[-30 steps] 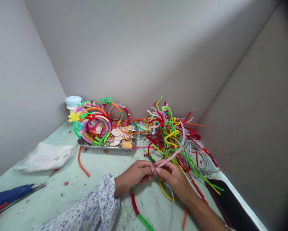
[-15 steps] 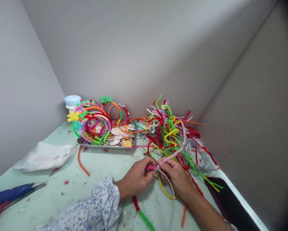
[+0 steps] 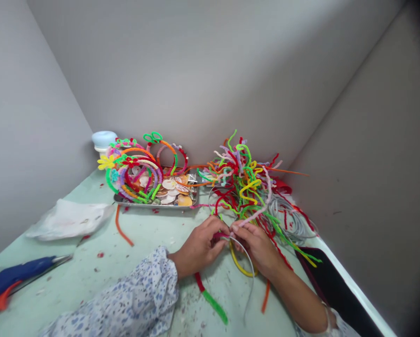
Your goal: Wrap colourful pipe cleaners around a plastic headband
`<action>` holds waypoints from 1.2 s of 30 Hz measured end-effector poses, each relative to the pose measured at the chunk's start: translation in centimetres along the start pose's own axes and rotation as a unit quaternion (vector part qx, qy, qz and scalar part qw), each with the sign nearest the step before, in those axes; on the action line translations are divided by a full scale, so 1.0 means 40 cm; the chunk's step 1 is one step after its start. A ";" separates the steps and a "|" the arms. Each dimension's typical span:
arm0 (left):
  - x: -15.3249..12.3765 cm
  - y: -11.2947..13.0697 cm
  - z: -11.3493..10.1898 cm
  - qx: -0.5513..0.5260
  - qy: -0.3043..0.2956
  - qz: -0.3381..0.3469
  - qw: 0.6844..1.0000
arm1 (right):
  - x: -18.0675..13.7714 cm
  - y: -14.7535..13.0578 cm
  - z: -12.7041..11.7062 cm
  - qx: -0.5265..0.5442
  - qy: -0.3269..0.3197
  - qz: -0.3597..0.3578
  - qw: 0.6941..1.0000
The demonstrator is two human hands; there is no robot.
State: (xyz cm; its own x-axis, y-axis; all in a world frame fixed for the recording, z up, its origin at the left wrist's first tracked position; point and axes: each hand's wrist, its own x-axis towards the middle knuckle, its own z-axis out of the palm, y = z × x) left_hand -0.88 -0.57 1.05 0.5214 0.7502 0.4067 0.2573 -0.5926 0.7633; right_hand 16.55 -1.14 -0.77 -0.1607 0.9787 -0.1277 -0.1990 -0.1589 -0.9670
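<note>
So the wire [image 3: 244, 249] at lower centre is only part-covered: green, red, pink done, grey stretch bare. Left hand [image 3: 199, 245] pinches the wrapped bit, right hand [image 3: 261, 245] grips a pale pink fuzzy stem [image 3: 268, 196].

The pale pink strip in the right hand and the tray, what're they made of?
The pale pink strip looks like soft, matte chenille, being fuzzy; it holds a curve, so maybe wired. The tray seems metal, being silvery and slightly shiny.
</note>
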 end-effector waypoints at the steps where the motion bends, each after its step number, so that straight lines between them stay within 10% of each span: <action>1: 0.000 -0.002 0.001 0.000 0.001 0.008 1.000 | 0.000 0.000 0.000 -0.003 -0.001 -0.002 1.000; 36: -0.004 -0.021 0.011 0.000 0.027 0.058 0.998 | -0.005 0.002 0.007 -0.017 -0.007 -0.001 1.000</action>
State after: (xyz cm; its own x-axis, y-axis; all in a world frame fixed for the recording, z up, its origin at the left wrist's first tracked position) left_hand -0.82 -0.31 0.12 0.5024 0.6911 0.5196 0.1967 -0.6765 0.7096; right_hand 16.29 -1.38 -0.76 -0.1745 0.9769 -0.1236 -0.1659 -0.1529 -0.9742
